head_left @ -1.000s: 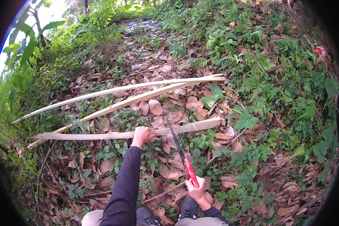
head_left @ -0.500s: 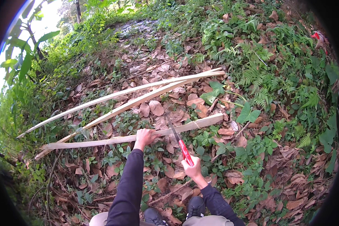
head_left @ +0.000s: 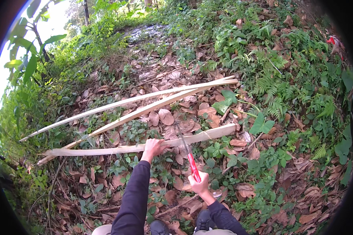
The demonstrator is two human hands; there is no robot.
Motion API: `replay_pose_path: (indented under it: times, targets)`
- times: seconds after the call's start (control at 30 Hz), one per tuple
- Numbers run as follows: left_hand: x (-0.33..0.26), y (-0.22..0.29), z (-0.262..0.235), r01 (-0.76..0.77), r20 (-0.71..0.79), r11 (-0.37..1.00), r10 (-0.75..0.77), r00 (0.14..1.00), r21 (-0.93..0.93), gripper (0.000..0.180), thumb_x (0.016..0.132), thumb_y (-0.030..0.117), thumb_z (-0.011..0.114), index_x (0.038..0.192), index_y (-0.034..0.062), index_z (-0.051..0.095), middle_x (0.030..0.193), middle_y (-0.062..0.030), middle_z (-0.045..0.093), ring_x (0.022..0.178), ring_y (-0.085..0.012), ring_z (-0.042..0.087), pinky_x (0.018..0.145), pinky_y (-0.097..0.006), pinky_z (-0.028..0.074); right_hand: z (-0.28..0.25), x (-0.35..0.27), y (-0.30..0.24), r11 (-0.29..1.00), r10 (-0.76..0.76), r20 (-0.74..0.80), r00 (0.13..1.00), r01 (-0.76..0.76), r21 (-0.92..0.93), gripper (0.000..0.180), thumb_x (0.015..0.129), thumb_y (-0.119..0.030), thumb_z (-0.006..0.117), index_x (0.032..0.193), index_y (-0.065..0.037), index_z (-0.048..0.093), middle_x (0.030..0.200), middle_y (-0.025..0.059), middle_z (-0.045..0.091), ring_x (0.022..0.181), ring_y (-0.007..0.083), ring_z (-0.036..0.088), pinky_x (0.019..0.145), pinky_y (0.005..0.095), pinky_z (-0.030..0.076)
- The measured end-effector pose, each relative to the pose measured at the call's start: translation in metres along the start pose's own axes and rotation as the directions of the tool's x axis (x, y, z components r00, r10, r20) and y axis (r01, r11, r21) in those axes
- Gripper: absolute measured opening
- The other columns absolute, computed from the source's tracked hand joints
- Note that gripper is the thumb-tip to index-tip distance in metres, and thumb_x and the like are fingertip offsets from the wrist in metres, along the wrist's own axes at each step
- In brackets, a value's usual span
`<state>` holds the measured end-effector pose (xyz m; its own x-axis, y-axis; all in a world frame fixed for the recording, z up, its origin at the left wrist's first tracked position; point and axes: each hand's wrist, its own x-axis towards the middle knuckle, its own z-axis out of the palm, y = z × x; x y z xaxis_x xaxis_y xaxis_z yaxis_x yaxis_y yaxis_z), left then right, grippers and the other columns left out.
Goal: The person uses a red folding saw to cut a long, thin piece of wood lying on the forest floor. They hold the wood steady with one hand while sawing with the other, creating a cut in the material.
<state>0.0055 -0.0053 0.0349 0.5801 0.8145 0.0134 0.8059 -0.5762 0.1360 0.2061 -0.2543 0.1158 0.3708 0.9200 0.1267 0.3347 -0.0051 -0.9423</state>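
My left hand [head_left: 153, 149] is closed around a long pale wooden plank [head_left: 104, 151] that lies nearest me, gripping it near its middle. In my right hand [head_left: 199, 182] is the red handle of a hand saw [head_left: 193, 165]. The saw's narrow dark blade crosses the plank just right of my left hand, its tip pointing away from me. Whether the teeth have cut into the wood is too small to tell. The near plank's left end rests over the end of another wooden strip [head_left: 135, 114].
A further thin strip [head_left: 94, 106] lies beyond, meeting the middle one at the right. Dry brown leaves [head_left: 166, 116], low green plants and ferns [head_left: 276, 107] cover the ground. My shoes [head_left: 159, 227] are at the bottom edge. Something red [head_left: 333, 41] lies at the far right.
The whole scene sits slightly lower in view. My right hand and the saw have shifted a little along the blade's line toward me; my left hand keeps its hold on the plank.
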Motion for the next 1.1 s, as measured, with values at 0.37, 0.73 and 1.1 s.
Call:
replay_pose_path:
  times: [0.37,0.73,1.1]
  targets:
    - [-0.001,-0.010,0.004,0.063,0.031,0.997,-0.062,0.998,-0.047,0.063,0.083,0.077,0.054,0.106,0.0240,0.078,0.079,-0.0146,0.073,0.076,-0.0323,0.072,0.074,-0.043,0.057,-0.018,-0.024,-0.022,0.982,0.155,0.058,0.986,-0.161,0.103,0.022,0.079,-0.008,0.067,0.062,-0.002,0.054,0.049,0.0046,0.051,0.045,0.0120,0.050,0.046,0.0322,0.038]
    - [-0.010,0.016,-0.004,0.056,0.045,0.998,-0.055,0.997,-0.023,0.057,0.086,0.072,0.055,0.105,0.0223,0.077,0.076,-0.0160,0.072,0.074,-0.0325,0.071,0.070,-0.044,0.055,-0.013,-0.009,0.015,1.000,0.028,-0.020,0.999,-0.028,0.006,0.024,0.077,-0.010,0.067,0.060,-0.002,0.052,0.048,0.0077,0.048,0.042,0.0168,0.048,0.046,0.0361,0.036]
    - [-0.007,0.000,-0.001,0.051,0.060,0.997,-0.048,0.997,-0.055,0.055,0.084,0.073,0.056,0.106,0.0271,0.077,0.077,-0.0126,0.073,0.075,-0.0309,0.072,0.070,-0.043,0.055,0.009,0.007,0.022,0.997,0.048,-0.025,0.999,-0.046,0.069,0.024,0.077,-0.009,0.068,0.061,-0.002,0.052,0.049,0.0057,0.049,0.045,0.0139,0.048,0.047,0.0342,0.037]
